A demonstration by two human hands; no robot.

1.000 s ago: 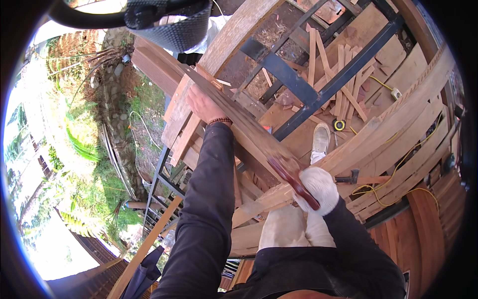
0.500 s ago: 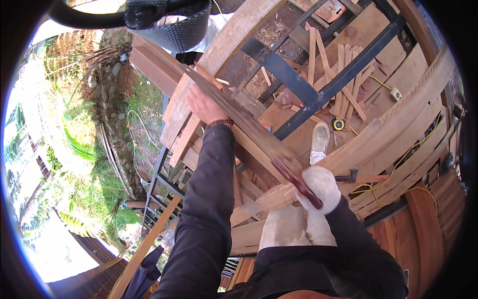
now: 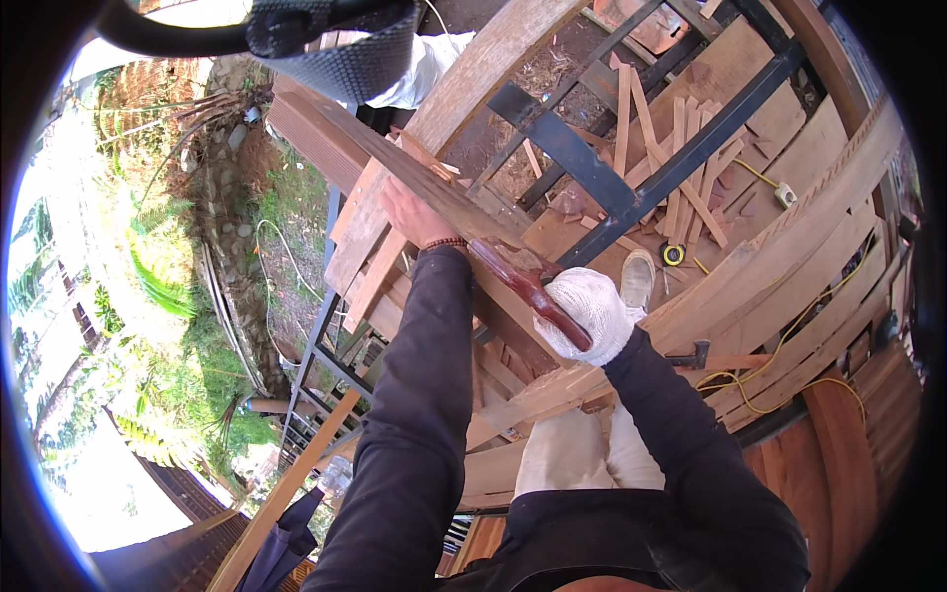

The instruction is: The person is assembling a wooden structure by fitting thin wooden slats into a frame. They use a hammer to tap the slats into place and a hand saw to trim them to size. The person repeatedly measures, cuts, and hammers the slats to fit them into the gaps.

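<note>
My right hand (image 3: 599, 308), in a white knitted glove, is wrapped round the red-brown handle of a handsaw (image 3: 533, 289). The saw's long blade runs up and left from the handle, along a wooden board (image 3: 518, 324). Bare and wearing a beaded bracelet, my left hand (image 3: 416, 213) is closed on the board close beside the blade. Some of its fingertips are hidden. The blade's teeth and the cut cannot be made out.
A black metal frame (image 3: 631, 202) crosses the space ahead. Cut wood strips (image 3: 681, 163) and a yellow tape measure (image 3: 673, 255) lie beyond my shoe (image 3: 637, 281). A yellow cord (image 3: 755, 390) trails over planks at right. Greenery (image 3: 158, 286) slopes off at left.
My right hand has pushed the handsaw forward and to the left, bringing its handle close to my left wrist. My left hand stays on the board, with only a slight shift in view.
</note>
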